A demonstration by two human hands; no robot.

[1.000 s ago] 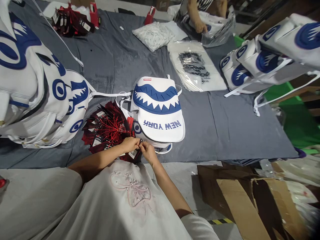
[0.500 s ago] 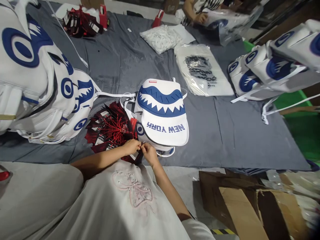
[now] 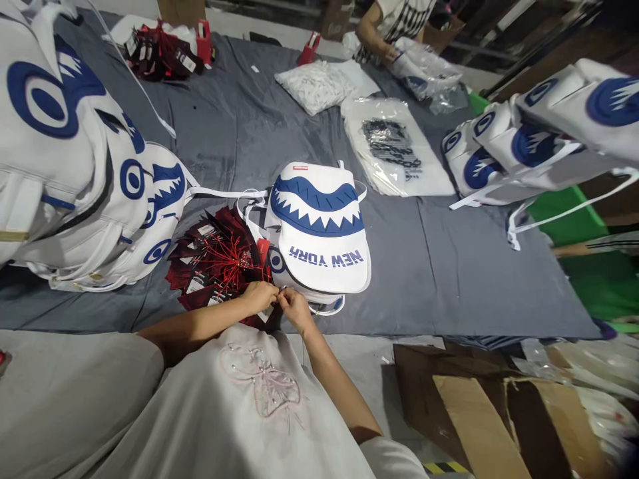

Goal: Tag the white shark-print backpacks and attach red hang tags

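Observation:
A white backpack [image 3: 319, 226] with a blue shark mouth and "NEW YORK" lettering lies on the grey cloth-covered table [image 3: 449, 266]. My left hand [image 3: 259, 296] and my right hand [image 3: 295, 309] meet at its near edge, fingers pinched together on something small that I cannot make out. Just left of them lies a heap of dark red hang tags [image 3: 214, 256] with red strings. One red tag hangs at the bag's side.
A pile of white and blue backpacks [image 3: 74, 179] fills the left, more [image 3: 539, 133] hang at the right. Clear plastic bags [image 3: 394, 146] and a bag of white bits [image 3: 314, 83] lie farther back, where another person [image 3: 384, 33] handles a bag. Cardboard [image 3: 499, 406] lies on the floor.
My hands have stayed pinched together at the bag's near edge. The view shifted slightly. The person at the far side has moved a plastic-wrapped bag.

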